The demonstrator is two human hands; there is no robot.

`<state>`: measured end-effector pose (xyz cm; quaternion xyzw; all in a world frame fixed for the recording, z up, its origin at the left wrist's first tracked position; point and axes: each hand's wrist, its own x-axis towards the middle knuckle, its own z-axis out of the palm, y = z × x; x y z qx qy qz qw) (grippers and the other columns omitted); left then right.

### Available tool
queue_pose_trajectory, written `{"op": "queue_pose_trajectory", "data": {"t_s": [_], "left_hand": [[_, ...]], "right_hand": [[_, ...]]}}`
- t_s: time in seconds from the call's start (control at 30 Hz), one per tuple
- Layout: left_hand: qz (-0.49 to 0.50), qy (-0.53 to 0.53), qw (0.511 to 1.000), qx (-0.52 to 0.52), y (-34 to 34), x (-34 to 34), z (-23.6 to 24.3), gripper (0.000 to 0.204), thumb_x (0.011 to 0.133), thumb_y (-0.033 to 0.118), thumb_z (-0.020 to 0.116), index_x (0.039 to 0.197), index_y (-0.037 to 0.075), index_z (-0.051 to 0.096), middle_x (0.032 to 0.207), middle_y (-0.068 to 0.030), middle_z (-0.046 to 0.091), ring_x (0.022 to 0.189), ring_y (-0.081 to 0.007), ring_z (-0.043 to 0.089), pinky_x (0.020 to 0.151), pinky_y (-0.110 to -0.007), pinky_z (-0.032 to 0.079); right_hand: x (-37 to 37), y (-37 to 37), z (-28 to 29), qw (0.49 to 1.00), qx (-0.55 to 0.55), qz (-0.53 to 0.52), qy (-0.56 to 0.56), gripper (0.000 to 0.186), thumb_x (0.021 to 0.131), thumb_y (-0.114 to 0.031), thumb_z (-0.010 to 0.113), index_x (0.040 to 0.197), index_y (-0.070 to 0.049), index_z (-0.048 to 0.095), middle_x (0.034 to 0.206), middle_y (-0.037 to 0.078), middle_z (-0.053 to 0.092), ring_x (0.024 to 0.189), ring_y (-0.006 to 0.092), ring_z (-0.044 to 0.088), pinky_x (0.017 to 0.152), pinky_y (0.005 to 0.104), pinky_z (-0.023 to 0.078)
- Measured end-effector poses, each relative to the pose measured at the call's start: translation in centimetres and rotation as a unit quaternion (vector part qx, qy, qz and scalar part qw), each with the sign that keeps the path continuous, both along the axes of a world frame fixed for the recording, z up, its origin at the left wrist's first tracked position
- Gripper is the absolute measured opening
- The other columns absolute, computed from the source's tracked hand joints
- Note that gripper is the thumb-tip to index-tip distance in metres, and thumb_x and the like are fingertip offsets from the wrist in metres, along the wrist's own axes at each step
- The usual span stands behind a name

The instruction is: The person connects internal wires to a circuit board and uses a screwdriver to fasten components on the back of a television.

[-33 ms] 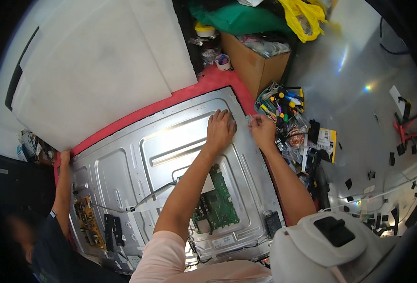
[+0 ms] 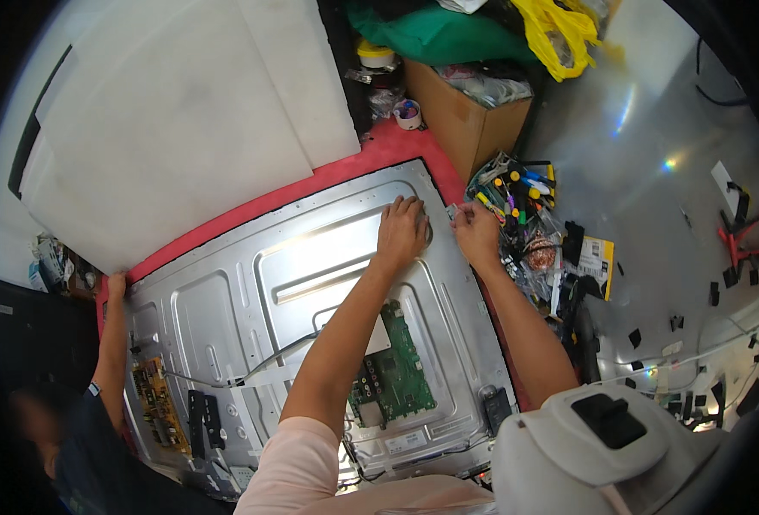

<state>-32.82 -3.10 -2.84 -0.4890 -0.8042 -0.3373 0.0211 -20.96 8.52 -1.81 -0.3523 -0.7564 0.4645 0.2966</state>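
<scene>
A large silver metal back panel of a flat television [image 2: 216,322] lies before me. My left hand [image 2: 403,230] rests on its upper right part, open, the fingers lying on the metal. At the panel's right edge, near the top corner, my right hand [image 2: 476,233] pinches with thumb and fingers together. A small pale piece [image 2: 452,210] shows at those fingertips, too small to name. Below my left forearm sits a green circuit board [image 2: 409,373], partly covered by the arm. A yellow-brown circuit board [image 2: 158,399] is fixed at the panel's left end.
Another person's hand [image 2: 117,285] touches the panel's far left corner. Red cloth [image 2: 388,146] lies under the panel. White sheets [image 2: 182,103] stand behind it. Right of it are a heap of screwdrivers [image 2: 517,189], a cardboard box [image 2: 465,116] and red-handled pliers [image 2: 735,240].
</scene>
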Motion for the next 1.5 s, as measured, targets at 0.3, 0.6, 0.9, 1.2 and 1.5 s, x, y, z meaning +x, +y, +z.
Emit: {"op": "queue_pose_trajectory", "data": {"t_s": [0.3,0.6,0.9,1.2,1.5], "left_hand": [[0.03,0.005,0.995,0.095,5.3,-5.0,-2.8,0.021,0.083,0.008,0.055,0.102,0.003,0.063,0.116,-0.0133,0.061,0.117,-0.0329,0.05,0.101,-0.046,0.034],[0.068,-0.017,0.995,0.073,5.7,-5.0,-1.6,0.018,0.08,0.007,0.059,0.095,0.011,0.068,0.096,-0.0076,0.062,0.096,-0.0277,0.055,0.085,-0.041,0.039],[0.044,0.011,0.997,0.061,5.4,-4.9,-1.5,0.028,0.077,0.011,0.059,0.102,0.018,0.071,0.108,-0.0076,0.06,0.105,-0.0259,0.052,0.093,-0.041,0.036],[0.057,0.006,0.996,0.066,5.6,-4.9,-1.6,0.023,0.078,0.014,0.06,0.098,0.015,0.071,0.107,-0.0084,0.06,0.103,-0.0261,0.052,0.093,-0.04,0.035],[0.054,0.03,0.995,0.083,5.7,-5.0,-2.0,0.021,0.076,0.019,0.061,0.093,0.013,0.071,0.105,-0.0089,0.06,0.102,-0.0274,0.053,0.09,-0.042,0.037]], "right_hand": [[-8.0,3.5,-2.2,0.967,0.223,-0.017,-0.118,0.011,0.084,-0.008,0.058,0.082,0.003,0.056,0.075,0.026,0.063,0.074,0.0454,0.061,0.067,0.0508,0.048],[-8.5,2.9,-2.1,0.951,0.246,0.002,-0.188,0.012,0.081,-0.008,0.058,0.083,0.004,0.059,0.074,0.029,0.062,0.072,0.0448,0.063,0.066,0.0513,0.05],[-8.8,2.4,-1.6,0.919,0.323,0.043,-0.221,0.014,0.08,-0.008,0.056,0.085,0.004,0.06,0.08,0.027,0.063,0.076,0.0422,0.063,0.069,0.0493,0.051],[-7.1,2.2,-3.0,0.937,0.322,0.07,-0.117,0.018,0.081,-0.004,0.056,0.095,0.004,0.064,0.085,0.024,0.062,0.081,0.0395,0.062,0.074,0.0456,0.049],[-7.6,1.7,-4.2,0.967,0.248,-0.048,-0.042,0.017,0.082,-0.004,0.055,0.094,0.002,0.066,0.087,0.023,0.063,0.08,0.0401,0.062,0.074,0.0445,0.049]]}}
